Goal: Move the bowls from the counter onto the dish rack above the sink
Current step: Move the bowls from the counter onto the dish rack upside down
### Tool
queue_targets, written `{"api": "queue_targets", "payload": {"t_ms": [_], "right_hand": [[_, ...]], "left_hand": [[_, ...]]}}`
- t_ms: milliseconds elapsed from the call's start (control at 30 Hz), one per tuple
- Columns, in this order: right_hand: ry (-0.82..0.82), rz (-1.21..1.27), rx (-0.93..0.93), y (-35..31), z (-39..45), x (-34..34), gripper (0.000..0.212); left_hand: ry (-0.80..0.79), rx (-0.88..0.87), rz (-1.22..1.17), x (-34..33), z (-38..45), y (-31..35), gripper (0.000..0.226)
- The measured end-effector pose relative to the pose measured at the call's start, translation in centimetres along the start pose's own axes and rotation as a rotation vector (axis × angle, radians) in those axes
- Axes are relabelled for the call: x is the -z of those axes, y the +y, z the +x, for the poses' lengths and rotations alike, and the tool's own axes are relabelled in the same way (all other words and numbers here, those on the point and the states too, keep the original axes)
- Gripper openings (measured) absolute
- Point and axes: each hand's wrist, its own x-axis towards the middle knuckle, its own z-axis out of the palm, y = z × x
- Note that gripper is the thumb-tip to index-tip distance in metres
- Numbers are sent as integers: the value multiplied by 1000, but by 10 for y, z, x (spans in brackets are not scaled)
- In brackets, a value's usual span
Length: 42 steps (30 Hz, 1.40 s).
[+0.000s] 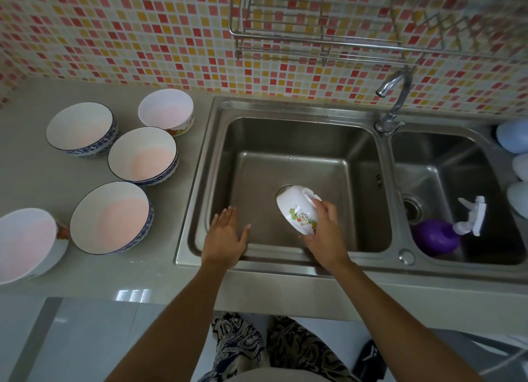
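Note:
My right hand (324, 235) grips a small white bowl with a cartoon print (297, 208), tipped on its side over the left sink basin (308, 141). My left hand (224, 238) hovers with straight fingers over the basin's front left corner and holds nothing. Several bowls stand upright on the counter left of the sink: three with blue patterned walls (81, 128) (143, 154) (110, 217), a white flowered one at the back (165, 110), and a white one at the left edge (27, 243). The wire dish rack (314, 35) hangs on the tiled wall above the sink with nothing in it.
A curved tap (393, 95) rises between the two basins. A purple spray bottle (441, 234) lies in the right basin. Pale rounded objects (513, 137) sit on the sink's right edge. The grey counter (34, 175) runs left of the sink.

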Motion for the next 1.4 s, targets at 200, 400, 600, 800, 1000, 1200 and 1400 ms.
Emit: {"api": "queue_targets", "payload": {"t_ms": [200,400,600,800,1000,1200,1400], "right_hand": [[87,-360,173,4,-4,1,85],[156,-250,101,1,-6,13,86],[143,366,-394,-15,12,49,85],[104,990,-446,-36,20,99,48],[97,1088,-338,-74,29,148,35],[110,1210,-258,-125,42,210,43],[190,1213,-237,-168,80,262,37]], "left_hand": [[22,-6,-4,1,-2,0,68],[26,-4,-5,4,-4,4,67],[7,-109,23,9,-4,3,82],[248,-231,-109,84,47,57,76],[620,-428,-35,207,105,133,57],[665,-478,158,274,143,170,54],[518,-432,238,270,167,162,57]]}}
